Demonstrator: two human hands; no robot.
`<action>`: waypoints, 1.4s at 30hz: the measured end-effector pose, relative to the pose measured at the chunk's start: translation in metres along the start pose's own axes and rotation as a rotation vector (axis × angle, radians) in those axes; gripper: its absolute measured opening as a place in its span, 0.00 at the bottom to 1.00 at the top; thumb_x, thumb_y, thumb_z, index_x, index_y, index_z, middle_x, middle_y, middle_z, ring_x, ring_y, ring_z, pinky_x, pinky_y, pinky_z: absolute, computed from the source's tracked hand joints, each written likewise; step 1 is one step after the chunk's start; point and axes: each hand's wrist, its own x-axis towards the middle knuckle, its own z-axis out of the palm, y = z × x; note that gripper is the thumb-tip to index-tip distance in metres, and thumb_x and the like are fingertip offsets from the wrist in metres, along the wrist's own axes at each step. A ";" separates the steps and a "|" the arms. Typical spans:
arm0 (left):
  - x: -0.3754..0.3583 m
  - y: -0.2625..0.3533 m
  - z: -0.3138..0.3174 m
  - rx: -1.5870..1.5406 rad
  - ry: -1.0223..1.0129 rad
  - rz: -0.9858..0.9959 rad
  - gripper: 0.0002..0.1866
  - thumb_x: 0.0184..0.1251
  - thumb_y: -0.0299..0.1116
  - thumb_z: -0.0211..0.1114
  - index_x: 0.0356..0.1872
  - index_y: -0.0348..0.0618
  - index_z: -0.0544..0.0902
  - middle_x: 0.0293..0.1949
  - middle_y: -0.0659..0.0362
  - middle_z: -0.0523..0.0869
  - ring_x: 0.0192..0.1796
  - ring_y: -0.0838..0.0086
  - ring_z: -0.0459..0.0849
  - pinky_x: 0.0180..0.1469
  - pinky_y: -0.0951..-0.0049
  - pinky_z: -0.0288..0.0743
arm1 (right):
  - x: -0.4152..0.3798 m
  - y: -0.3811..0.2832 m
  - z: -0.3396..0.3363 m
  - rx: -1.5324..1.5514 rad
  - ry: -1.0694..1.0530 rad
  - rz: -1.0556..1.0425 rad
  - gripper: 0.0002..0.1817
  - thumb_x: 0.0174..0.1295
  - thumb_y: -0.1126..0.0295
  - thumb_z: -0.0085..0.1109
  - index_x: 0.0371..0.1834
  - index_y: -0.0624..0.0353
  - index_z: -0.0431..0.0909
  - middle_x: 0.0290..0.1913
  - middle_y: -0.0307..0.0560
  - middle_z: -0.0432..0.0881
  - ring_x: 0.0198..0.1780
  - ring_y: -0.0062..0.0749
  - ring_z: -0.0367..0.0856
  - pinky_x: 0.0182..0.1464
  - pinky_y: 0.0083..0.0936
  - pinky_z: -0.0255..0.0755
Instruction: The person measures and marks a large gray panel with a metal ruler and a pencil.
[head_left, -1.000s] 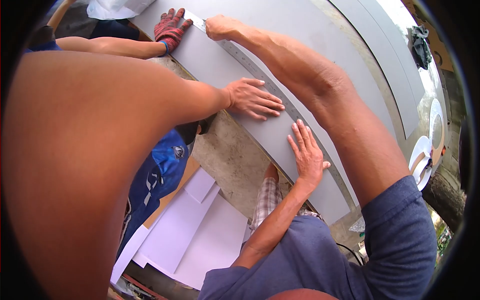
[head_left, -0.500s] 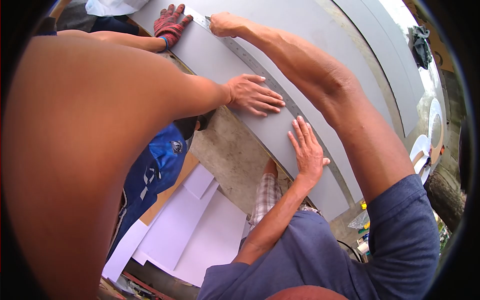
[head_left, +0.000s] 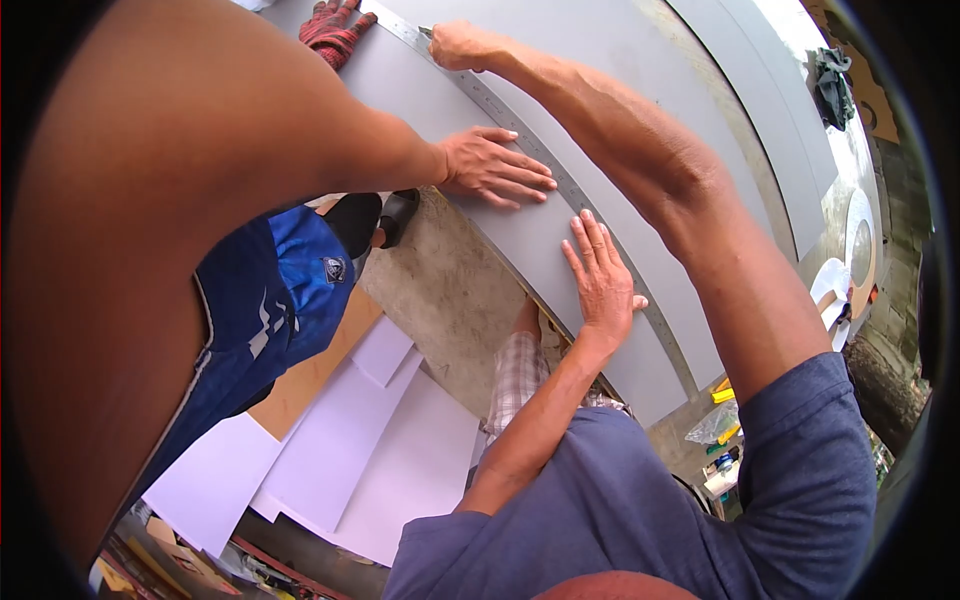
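Observation:
A long metal ruler [head_left: 500, 110] lies along a grey sheet [head_left: 640, 385]. My left hand [head_left: 603, 285] is flat with fingers outstretched, pressing on the ruler and the sheet beside it. Near the ruler's far end, my right hand [head_left: 460, 47] is closed in a fist. A short tip of what looks like a utility knife [head_left: 427, 33] sticks out of it; the rest is hidden. A co-worker's bare hand [head_left: 495, 168] rests on the sheet against the ruler's near edge. Farther off, a hand in a red and black glove [head_left: 332, 35] lies beside the ruler's end.
The co-worker's large bare arm [head_left: 250, 110] and blue shorts [head_left: 270, 300] fill the left. White panels [head_left: 345, 440] lie low beside the table. At the right are another grey sheet [head_left: 770, 90], a plastic bag [head_left: 715, 427], a dark cloth [head_left: 830, 90] and a log [head_left: 885, 390].
My right hand has slid a short way along the ruler towards me. My left hand stays in place on it. The co-worker's arm and body have shifted, and the view has moved slightly.

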 end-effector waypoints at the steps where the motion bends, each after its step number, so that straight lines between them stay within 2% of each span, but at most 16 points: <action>1: 0.001 -0.001 0.001 0.000 0.003 -0.002 0.71 0.34 0.69 0.81 0.77 0.27 0.65 0.82 0.31 0.48 0.85 0.40 0.46 0.83 0.39 0.42 | -0.004 0.000 -0.002 0.006 0.006 0.010 0.22 0.72 0.65 0.46 0.35 0.75 0.83 0.24 0.64 0.83 0.23 0.50 0.86 0.27 0.44 0.81; 3: 0.000 0.001 0.003 -0.009 0.004 -0.008 0.71 0.34 0.69 0.81 0.77 0.28 0.65 0.82 0.31 0.47 0.85 0.40 0.46 0.83 0.39 0.41 | -0.019 0.001 -0.002 0.014 0.007 0.035 0.23 0.72 0.63 0.46 0.36 0.75 0.83 0.24 0.64 0.83 0.23 0.51 0.86 0.27 0.44 0.81; 6: -0.001 -0.002 0.006 -0.067 0.067 0.015 0.75 0.30 0.67 0.83 0.76 0.20 0.61 0.81 0.29 0.48 0.84 0.37 0.47 0.82 0.37 0.46 | -0.020 0.008 0.003 0.046 -0.041 0.022 0.22 0.72 0.64 0.47 0.36 0.76 0.83 0.24 0.64 0.83 0.23 0.50 0.86 0.25 0.44 0.80; 14: 0.000 -0.003 0.010 -0.051 0.079 0.013 0.75 0.29 0.68 0.83 0.76 0.21 0.61 0.81 0.30 0.49 0.84 0.38 0.47 0.82 0.38 0.46 | -0.050 0.013 -0.001 -0.006 -0.037 0.023 0.21 0.72 0.66 0.46 0.35 0.76 0.83 0.24 0.66 0.84 0.22 0.51 0.86 0.23 0.43 0.81; 26: -0.001 -0.003 0.014 -0.018 0.080 0.021 0.77 0.29 0.71 0.81 0.76 0.21 0.61 0.82 0.30 0.47 0.84 0.38 0.46 0.82 0.37 0.44 | -0.106 0.015 -0.003 -0.191 -0.193 0.081 0.20 0.71 0.69 0.46 0.34 0.76 0.84 0.25 0.67 0.84 0.22 0.53 0.88 0.21 0.42 0.83; 28: -0.002 -0.003 0.016 -0.012 0.078 0.028 0.77 0.29 0.71 0.81 0.77 0.21 0.60 0.82 0.29 0.47 0.84 0.37 0.46 0.82 0.36 0.43 | -0.116 0.024 -0.003 -0.102 -0.178 0.007 0.19 0.70 0.71 0.47 0.35 0.76 0.84 0.25 0.67 0.84 0.23 0.54 0.88 0.21 0.41 0.83; 29: 0.000 -0.003 0.016 -0.010 0.083 0.029 0.77 0.29 0.72 0.81 0.77 0.21 0.60 0.82 0.29 0.47 0.84 0.37 0.46 0.82 0.36 0.43 | -0.118 0.041 -0.006 -0.112 -0.196 -0.171 0.18 0.69 0.71 0.47 0.35 0.76 0.84 0.25 0.68 0.84 0.23 0.55 0.88 0.21 0.41 0.83; 31: -0.002 -0.003 0.017 -0.011 0.086 0.030 0.77 0.29 0.72 0.81 0.77 0.21 0.60 0.82 0.29 0.47 0.84 0.37 0.45 0.82 0.36 0.42 | -0.127 0.052 0.000 -0.106 -0.180 -0.237 0.18 0.69 0.72 0.47 0.36 0.77 0.84 0.25 0.68 0.84 0.23 0.56 0.88 0.22 0.42 0.84; 33: -0.002 -0.003 0.018 -0.017 0.090 0.025 0.78 0.29 0.72 0.81 0.77 0.21 0.59 0.82 0.30 0.47 0.84 0.38 0.45 0.82 0.36 0.42 | -0.139 0.045 0.010 -0.080 -0.108 -0.023 0.18 0.68 0.71 0.47 0.37 0.77 0.84 0.25 0.69 0.84 0.23 0.57 0.88 0.23 0.42 0.84; 36: -0.003 -0.003 0.018 -0.024 0.099 0.019 0.78 0.28 0.72 0.81 0.77 0.21 0.59 0.82 0.30 0.47 0.84 0.38 0.45 0.82 0.37 0.42 | -0.148 0.057 0.016 -0.171 -0.086 -0.133 0.18 0.68 0.71 0.47 0.37 0.76 0.84 0.26 0.70 0.84 0.25 0.59 0.88 0.27 0.45 0.84; 39: -0.003 -0.003 0.021 -0.035 0.108 0.017 0.79 0.27 0.72 0.82 0.77 0.21 0.58 0.82 0.31 0.46 0.84 0.39 0.44 0.82 0.37 0.41 | -0.156 0.071 0.030 -0.196 -0.063 -0.093 0.18 0.68 0.71 0.47 0.36 0.75 0.84 0.26 0.71 0.83 0.27 0.60 0.88 0.29 0.48 0.83; 42: -0.002 -0.003 0.024 -0.047 0.123 0.016 0.80 0.27 0.72 0.82 0.77 0.20 0.58 0.82 0.30 0.46 0.84 0.38 0.44 0.82 0.37 0.41 | -0.190 0.053 0.013 -0.124 -0.035 0.029 0.18 0.69 0.69 0.48 0.36 0.73 0.85 0.29 0.73 0.84 0.29 0.61 0.88 0.32 0.48 0.83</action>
